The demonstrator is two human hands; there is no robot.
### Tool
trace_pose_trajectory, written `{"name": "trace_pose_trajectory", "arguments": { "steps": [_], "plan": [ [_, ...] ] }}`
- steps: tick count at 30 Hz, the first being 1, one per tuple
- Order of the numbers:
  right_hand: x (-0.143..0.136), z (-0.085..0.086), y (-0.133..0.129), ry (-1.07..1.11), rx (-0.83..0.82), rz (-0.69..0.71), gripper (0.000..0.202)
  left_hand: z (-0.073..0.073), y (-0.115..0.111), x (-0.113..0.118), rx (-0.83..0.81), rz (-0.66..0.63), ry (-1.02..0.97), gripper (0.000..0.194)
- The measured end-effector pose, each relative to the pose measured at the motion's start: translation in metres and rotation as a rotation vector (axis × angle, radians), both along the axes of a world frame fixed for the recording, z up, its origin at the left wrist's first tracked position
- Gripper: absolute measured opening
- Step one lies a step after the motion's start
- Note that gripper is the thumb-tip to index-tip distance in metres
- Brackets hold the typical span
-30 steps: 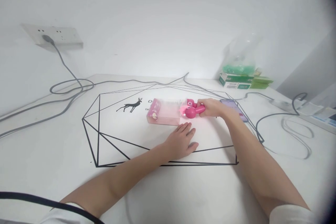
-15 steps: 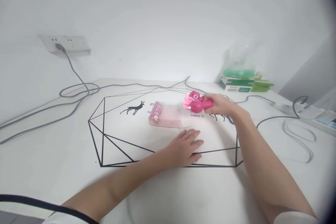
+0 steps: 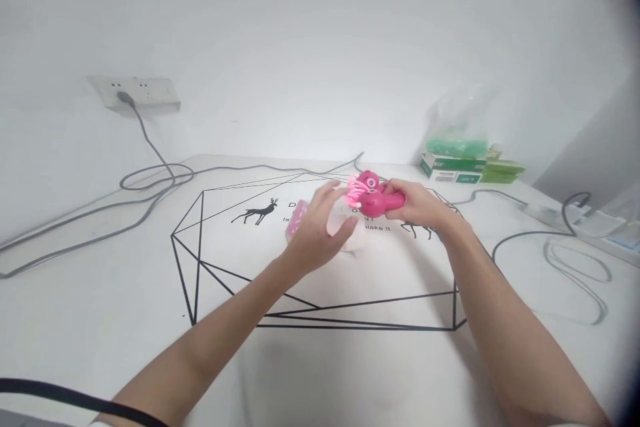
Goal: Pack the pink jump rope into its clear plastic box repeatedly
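My right hand is closed around the handles of a bright pink jump rope, held above the table. Its handles have round cartoon-like heads, and a bundle of pale pink cord shows at their left end. My left hand is raised, fingers spread and thumb apart, with its fingertips just left of the cord. Behind and under that hand lies a pink box with a clear part; most of it is hidden. No contact between my left hand and the cord can be made out.
The white tabletop bears black lines and deer prints. Grey cables run along its left and back, with more at right. A wall socket holds a plug. Green-and-white boxes and a clear plastic bag stand back right.
My left hand has lifted off the tabletop and moved up and left, now in front of the pink box. My right hand still holds the jump rope in nearly the same spot.
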State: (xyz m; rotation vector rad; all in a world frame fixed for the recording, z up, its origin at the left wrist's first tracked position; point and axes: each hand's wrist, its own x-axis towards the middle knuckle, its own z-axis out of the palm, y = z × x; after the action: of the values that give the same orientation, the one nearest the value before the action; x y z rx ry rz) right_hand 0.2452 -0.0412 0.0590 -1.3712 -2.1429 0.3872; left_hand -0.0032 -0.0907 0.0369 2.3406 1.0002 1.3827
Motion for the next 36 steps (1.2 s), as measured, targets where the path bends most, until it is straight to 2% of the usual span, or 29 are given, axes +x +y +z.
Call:
{"name": "trace_pose_trajectory", "arguments": {
  "steps": [2,4,7,10,13,18,25,30,33,36],
  "plan": [
    [-0.006,-0.004,0.003,-0.003,0.059,0.009,0.026,-0.004,0.010,0.014,-0.207,-0.008,-0.264,0.044],
    [-0.014,-0.008,0.006,-0.035,0.108,-0.017,0.027,-0.010,0.019,0.029,-0.363,-0.048,-0.439,0.062],
    [-0.025,-0.011,0.008,-0.084,0.147,-0.082,0.026,-0.013,0.029,0.046,-0.519,-0.029,-0.583,0.081],
    [-0.033,-0.013,0.008,-0.125,0.177,-0.132,0.026,-0.010,0.035,0.052,-0.601,-0.021,-0.707,0.091],
    [-0.040,-0.017,0.008,-0.146,0.169,-0.139,0.026,-0.011,0.042,0.050,-0.613,-0.033,-0.792,0.088],
    [-0.051,-0.025,0.006,-0.144,0.100,-0.115,0.027,-0.026,0.056,0.043,-0.563,-0.098,-0.880,0.074],
    [-0.063,-0.034,0.007,0.103,-0.022,-0.044,0.033,-0.038,0.073,0.034,-0.573,-0.151,-0.956,0.051],
    [-0.069,-0.032,0.004,0.280,-0.054,0.002,0.036,-0.036,0.078,0.027,-0.586,-0.176,-0.959,0.048],
    [-0.073,-0.026,-0.001,0.446,-0.154,0.065,0.032,-0.031,0.079,0.021,-0.577,-0.270,-0.945,0.049],
    [-0.077,-0.022,-0.005,0.655,-0.265,0.042,0.032,-0.027,0.083,0.014,-0.550,-0.351,-0.927,0.048]
  ]
}}
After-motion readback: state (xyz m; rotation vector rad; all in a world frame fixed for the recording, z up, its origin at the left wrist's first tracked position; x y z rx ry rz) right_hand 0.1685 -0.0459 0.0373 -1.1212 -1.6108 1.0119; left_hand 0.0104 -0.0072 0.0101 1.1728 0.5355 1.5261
